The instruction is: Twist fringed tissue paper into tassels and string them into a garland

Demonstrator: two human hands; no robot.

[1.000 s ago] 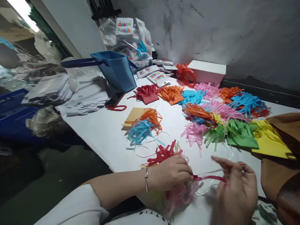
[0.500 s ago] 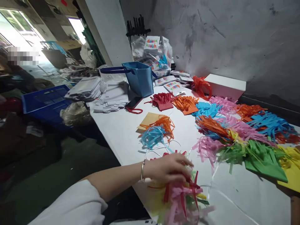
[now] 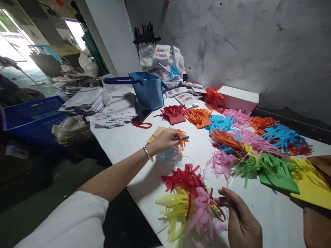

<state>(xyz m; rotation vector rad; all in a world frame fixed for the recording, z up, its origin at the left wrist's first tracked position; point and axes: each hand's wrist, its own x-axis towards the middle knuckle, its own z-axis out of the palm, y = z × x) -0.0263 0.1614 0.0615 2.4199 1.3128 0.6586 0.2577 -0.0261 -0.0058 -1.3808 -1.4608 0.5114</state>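
A blue strip [image 3: 184,138] is pinched in the nearly closed left hand [image 3: 164,140], while beside the half-curled right hand [image 3: 241,215], whose hold cannot be told, a mixed tassel bundle [image 3: 199,206] seems gathered near, green tassels [image 3: 278,174] being left apart at right.

Plastic-wrapped packets [image 3: 165,69]: blue characters [image 3: 172,84] line the lower edge, too small to read.
Bench [image 3: 279,213]: no label, number or sign legible.

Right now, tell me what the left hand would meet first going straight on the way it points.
The left hand would probably meet the loose orange strips just beyond it first; depth is unclear, so they may already touch.
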